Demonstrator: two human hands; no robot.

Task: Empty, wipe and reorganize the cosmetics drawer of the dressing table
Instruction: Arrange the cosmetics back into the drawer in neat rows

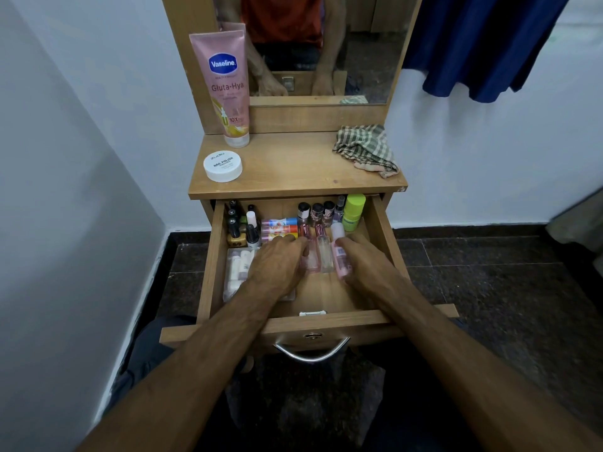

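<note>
Both my hands are in the drawer (213, 256): left hand (277, 259) curls round a pink bottle (311, 256), right hand (362, 259) grips another (339, 256); a careless lift could topple the polish bottles (316, 213) at the back edge

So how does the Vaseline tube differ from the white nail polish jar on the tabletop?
The Vaseline tube is tall and pink and stands upright on its cap against the mirror frame; the white jar is low and round and lies flat nearer the front edge. The tube is much taller than the jar. Both sit on the tabletop's left side, outside the drawer.
</note>
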